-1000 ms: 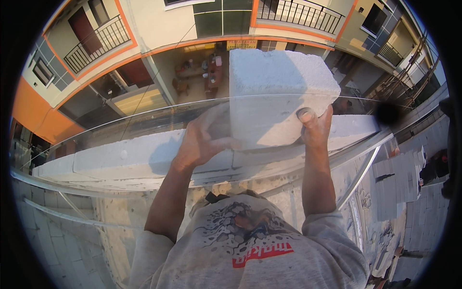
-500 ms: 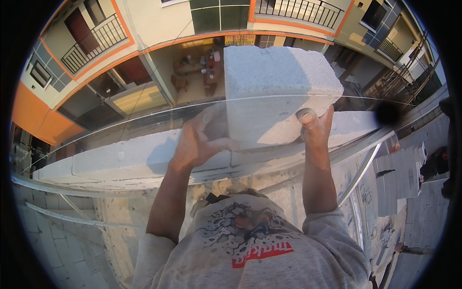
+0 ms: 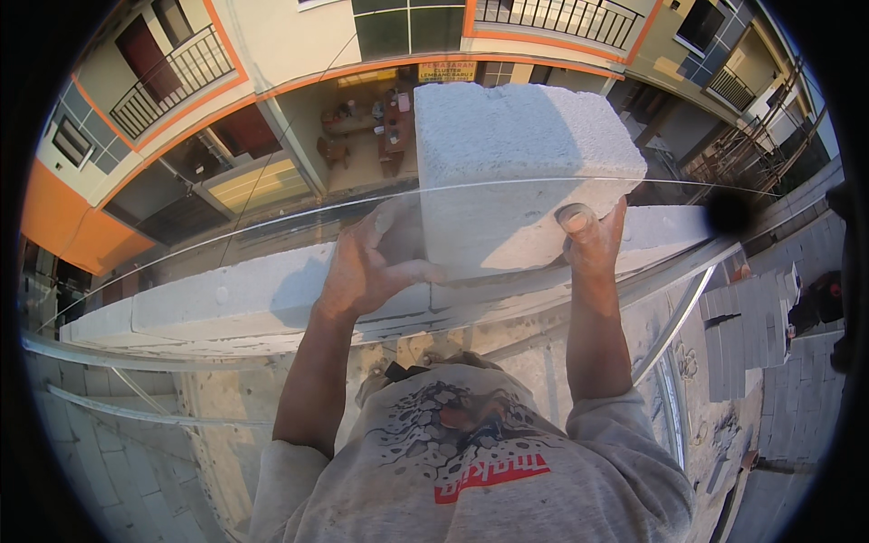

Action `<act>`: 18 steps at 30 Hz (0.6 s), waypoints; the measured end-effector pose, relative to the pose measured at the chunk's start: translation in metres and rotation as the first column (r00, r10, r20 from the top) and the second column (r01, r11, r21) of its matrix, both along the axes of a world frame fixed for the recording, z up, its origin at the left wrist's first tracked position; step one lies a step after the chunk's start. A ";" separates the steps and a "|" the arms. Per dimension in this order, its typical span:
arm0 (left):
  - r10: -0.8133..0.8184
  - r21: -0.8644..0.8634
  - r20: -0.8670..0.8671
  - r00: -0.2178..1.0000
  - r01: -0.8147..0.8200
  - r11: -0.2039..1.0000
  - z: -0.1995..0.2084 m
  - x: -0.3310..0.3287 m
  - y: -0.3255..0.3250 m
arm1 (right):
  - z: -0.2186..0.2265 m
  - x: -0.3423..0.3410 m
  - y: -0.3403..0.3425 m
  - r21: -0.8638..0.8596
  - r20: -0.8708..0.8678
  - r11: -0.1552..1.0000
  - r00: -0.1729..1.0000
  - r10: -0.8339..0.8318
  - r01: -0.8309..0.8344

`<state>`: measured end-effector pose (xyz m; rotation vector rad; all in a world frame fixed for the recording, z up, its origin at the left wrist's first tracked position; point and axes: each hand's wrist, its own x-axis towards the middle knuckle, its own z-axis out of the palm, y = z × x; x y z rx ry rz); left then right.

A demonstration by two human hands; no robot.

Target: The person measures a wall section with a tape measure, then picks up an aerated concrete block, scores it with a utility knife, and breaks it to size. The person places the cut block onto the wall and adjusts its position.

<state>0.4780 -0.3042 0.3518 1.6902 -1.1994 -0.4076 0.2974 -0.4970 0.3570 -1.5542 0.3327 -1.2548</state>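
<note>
A large pale grey lightweight concrete block (image 3: 516, 163) stands on top of a low wall of similar blocks (image 3: 226, 299) right in front of me. My left hand (image 3: 371, 262) grips the block's left near corner, thumb pointing right along its lower face. On the block's right near edge sits my right hand (image 3: 593, 235), thumb up against its front face. Both forearms reach up from my grey printed shirt at the bottom of the view.
A thin taut string line (image 3: 272, 217) runs across just above the wall top. Stacked grey blocks (image 3: 747, 335) lie below at the right. Beyond the wall is a courtyard far below, with orange-trimmed buildings (image 3: 181, 81) and balconies. Metal scaffold rails (image 3: 136, 357) run at lower left.
The block has shifted slightly upward and away between my hands; both hands keep the same grip on it.
</note>
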 end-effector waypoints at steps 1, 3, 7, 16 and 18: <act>-0.009 -0.003 -0.003 1.000 0.009 1.000 0.000 0.001 -0.001 | -0.001 0.000 0.000 -0.002 -0.003 1.000 1.000 -0.002 0.002; 0.002 0.004 0.004 1.000 -0.002 1.000 -0.001 0.001 0.000 | -0.001 0.000 -0.001 -0.008 0.001 1.000 1.000 -0.010 0.010; -0.024 -0.037 -0.006 1.000 0.023 0.999 -0.001 0.001 0.000 | -0.001 0.000 0.002 0.028 0.013 1.000 1.000 0.008 -0.009; -0.042 -0.044 -0.081 0.996 0.038 0.998 0.000 0.001 0.000 | 0.000 0.002 0.003 0.029 0.041 0.999 0.999 0.019 -0.021; -0.030 -0.038 -0.072 0.997 0.027 0.999 -0.001 0.002 0.001 | -0.001 0.002 0.003 0.033 0.048 0.999 0.998 0.029 -0.031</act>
